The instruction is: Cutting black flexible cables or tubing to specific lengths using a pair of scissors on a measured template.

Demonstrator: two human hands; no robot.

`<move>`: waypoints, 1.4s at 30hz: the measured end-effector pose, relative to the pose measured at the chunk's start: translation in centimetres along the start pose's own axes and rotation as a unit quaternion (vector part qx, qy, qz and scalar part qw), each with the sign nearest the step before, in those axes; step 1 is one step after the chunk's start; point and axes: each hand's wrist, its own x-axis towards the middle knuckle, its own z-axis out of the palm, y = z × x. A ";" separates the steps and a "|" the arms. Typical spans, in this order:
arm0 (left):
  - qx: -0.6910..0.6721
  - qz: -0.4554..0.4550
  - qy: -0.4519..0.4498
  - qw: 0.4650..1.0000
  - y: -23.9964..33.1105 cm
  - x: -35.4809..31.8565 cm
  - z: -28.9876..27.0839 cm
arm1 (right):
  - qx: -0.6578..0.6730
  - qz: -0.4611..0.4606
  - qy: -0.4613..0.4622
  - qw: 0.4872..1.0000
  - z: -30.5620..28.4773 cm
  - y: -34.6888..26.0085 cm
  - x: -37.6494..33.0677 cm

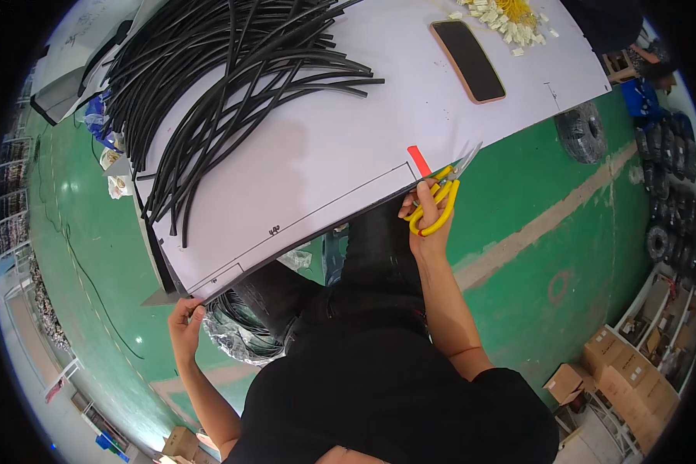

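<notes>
A black tube runs along the near edge of the white tabletop, beside a drawn measuring line. My left hand pinches its left end at the table's near-left corner. At the right end, my right hand grips yellow-handled scissors, their blades parted and pointing away from me. The fingers of that hand are also against the tube's end; whether they hold it is hard to see. A strip of red tape lies just beyond.
A large heap of cut black tubes covers the table's far left. A phone and yellow wires with white connectors lie far right. Coiled black tubing stands on the green floor. Cardboard boxes are stacked at lower right.
</notes>
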 end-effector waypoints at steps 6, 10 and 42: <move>-0.013 0.002 -0.012 1.000 -0.5 -0.9 -1.1 | -0.015 0.020 -0.024 0.999 0.4 -0.3 0.1; 0.006 -0.001 -0.017 1.000 -0.9 -0.7 -1.5 | -0.014 0.020 -0.027 0.999 0.4 -0.4 0.3; 0.088 0.134 0.010 0.987 2.7 -0.6 -3.7 | -0.046 -0.091 -0.095 0.990 2.2 -3.7 0.6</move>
